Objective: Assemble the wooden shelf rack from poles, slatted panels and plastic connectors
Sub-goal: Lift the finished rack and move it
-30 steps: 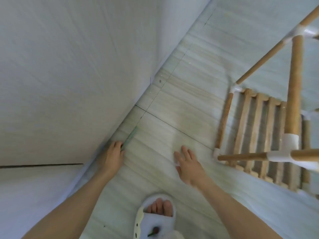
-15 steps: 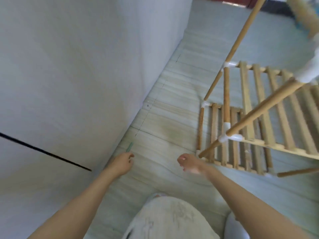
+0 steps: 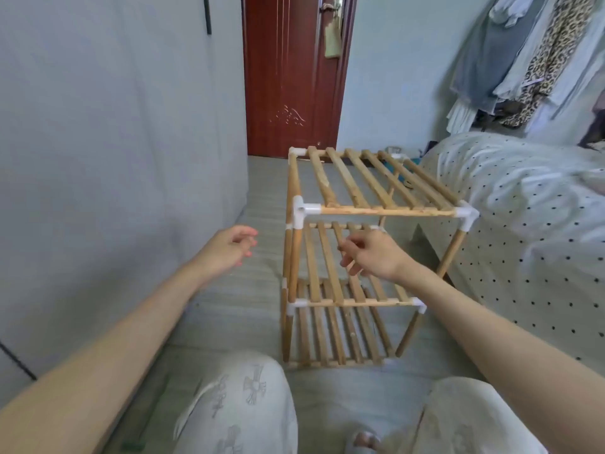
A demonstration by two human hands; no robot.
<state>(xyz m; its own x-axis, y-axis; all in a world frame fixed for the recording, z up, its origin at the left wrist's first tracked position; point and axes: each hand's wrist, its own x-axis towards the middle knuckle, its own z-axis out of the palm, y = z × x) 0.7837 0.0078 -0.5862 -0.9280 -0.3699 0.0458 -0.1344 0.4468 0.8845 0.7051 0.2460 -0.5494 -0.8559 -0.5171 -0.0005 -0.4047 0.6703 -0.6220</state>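
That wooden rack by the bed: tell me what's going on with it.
A person is assembling the wooden shelf rack, which stands upright on the floor with three slatted panels joined by white plastic connectors. Neither hand holds anything: the right hand hovers in front of the middle panel, the left hand beside the rack.

There is only one view, from a camera on the person's head. It looks forward and a little down along the floor. The wooden rack (image 3: 366, 244) stands close in front, in the middle. The far door (image 3: 291, 73) seems to be straight ahead.
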